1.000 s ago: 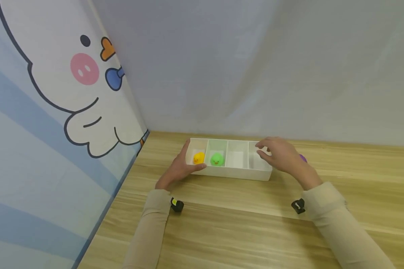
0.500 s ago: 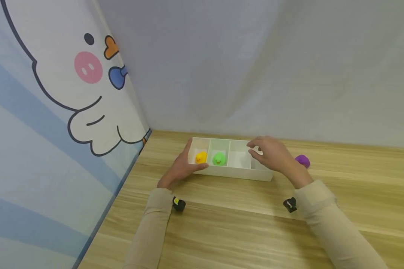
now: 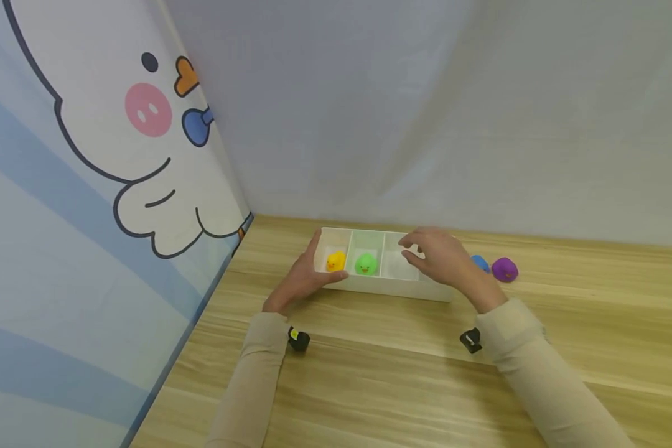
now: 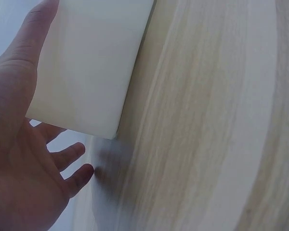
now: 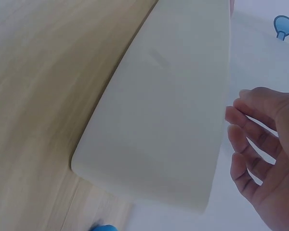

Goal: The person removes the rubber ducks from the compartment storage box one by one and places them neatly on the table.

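Observation:
My left hand grips the left end of a white divided box, its thumb along the front rim and its fingers round the end wall. A yellow rubber duck lies in the leftmost compartment, a green rubber duck in the one beside it. Over the right part of the box hovers my right hand, fingers loosely bent, thumb apart from them, nothing visible between. It hides much of the rightmost compartment. In the right wrist view, the same hand is above the rim beside the box's plain wall.
On the wooden table, right of the box, sit a purple rubber duck and a blue toy partly covered by my right hand. A pale curtain rises behind, and a cartoon-printed sheet borders the left side.
My right hand has moved left over the box, from the rightmost compartment toward the third. This uncovers the purple duck and part of the blue toy. The left hand keeps its grip.

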### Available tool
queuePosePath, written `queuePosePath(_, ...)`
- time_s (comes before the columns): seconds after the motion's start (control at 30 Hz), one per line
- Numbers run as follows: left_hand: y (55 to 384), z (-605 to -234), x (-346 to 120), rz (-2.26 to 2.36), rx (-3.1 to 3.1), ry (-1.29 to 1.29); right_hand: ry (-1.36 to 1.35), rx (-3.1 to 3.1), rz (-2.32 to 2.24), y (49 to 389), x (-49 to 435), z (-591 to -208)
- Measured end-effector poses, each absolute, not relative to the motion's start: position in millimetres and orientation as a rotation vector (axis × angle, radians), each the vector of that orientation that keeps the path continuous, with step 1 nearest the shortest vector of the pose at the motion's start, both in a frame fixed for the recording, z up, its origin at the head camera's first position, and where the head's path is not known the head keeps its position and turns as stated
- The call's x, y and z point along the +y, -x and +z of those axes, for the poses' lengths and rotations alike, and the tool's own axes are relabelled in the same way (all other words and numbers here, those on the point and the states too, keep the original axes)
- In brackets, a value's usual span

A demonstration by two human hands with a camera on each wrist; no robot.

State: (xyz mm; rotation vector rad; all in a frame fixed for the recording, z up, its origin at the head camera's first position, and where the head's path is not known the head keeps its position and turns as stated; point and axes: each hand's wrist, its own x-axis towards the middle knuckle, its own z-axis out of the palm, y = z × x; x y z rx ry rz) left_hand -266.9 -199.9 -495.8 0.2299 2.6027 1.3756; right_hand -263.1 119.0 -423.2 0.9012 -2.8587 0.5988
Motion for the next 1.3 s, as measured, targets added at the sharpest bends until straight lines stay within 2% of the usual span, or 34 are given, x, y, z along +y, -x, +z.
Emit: queuePosePath(1.3, 264.1, -490.3, -201.3, 1.371, 2.603, -0.232, -0.955, -2.883, 0.631, 263.7, 67.5, -434.5)
